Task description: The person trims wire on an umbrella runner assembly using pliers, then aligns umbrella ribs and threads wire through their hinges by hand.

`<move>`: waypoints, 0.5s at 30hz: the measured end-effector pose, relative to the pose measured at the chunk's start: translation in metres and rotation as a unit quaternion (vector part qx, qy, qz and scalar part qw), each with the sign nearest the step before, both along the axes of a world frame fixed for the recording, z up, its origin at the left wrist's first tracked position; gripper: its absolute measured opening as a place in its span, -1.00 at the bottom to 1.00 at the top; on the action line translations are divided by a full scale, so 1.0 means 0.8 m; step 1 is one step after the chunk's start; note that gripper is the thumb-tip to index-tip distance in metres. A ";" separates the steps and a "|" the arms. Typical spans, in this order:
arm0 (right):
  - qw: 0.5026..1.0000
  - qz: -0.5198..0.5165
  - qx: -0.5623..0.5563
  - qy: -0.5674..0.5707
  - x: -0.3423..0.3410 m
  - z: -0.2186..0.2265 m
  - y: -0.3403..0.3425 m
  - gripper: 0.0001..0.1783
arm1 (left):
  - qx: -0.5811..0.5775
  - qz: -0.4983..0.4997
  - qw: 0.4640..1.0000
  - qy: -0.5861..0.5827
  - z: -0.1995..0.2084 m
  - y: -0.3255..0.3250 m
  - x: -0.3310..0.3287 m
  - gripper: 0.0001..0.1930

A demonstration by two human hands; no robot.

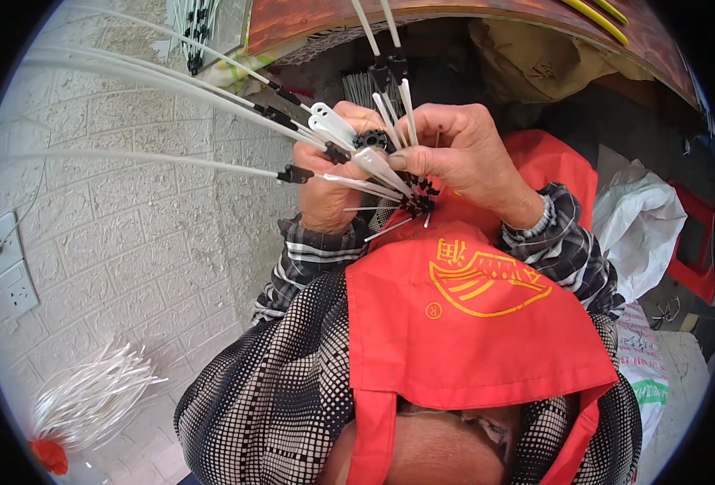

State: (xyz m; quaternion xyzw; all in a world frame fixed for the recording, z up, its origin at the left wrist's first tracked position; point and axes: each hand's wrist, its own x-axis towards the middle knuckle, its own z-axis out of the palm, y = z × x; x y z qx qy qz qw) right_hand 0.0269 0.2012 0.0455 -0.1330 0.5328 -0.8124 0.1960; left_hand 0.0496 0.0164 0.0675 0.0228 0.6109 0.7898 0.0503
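Note:
A half-built rib frame (418, 204), like an umbrella's, is held in front of the red apron, with long white rods and black joints fanning out from it. My left hand (319, 200) is closed around the frame's white ribs (332, 128), partly hidden behind them. A toothed black hub (371, 141) shows between the hands. My right hand (475, 158) pinches at a flat white rib (380, 168) beside the hub, thumb and forefinger together; what exactly lies between the fingertips is partly hidden. Black joints (295, 174) link the ribs to rods reaching up and left.
A brown tabletop (454, 12) with yellow rods on it curves across the far side. At the lower left lies a bundle of white strands (95, 396) with a red end. White bags (640, 226) and a red stool (695, 250) stand at right. Wall sockets (18, 287) are at left.

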 end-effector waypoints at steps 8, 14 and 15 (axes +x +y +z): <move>0.926 -0.112 0.178 0.315 -0.003 0.006 -0.011 -0.85 | 0.018 0.098 0.995 -0.013 0.005 0.016 0.010 -0.83; 0.872 -0.095 0.278 0.392 -0.020 0.012 -0.007 -0.82 | -0.015 0.112 0.993 -0.013 -0.004 0.015 0.006 -0.78; 0.874 -0.102 0.289 0.377 -0.020 0.008 -0.009 -0.78 | -0.035 0.119 0.992 -0.013 -0.001 0.018 0.008 -0.77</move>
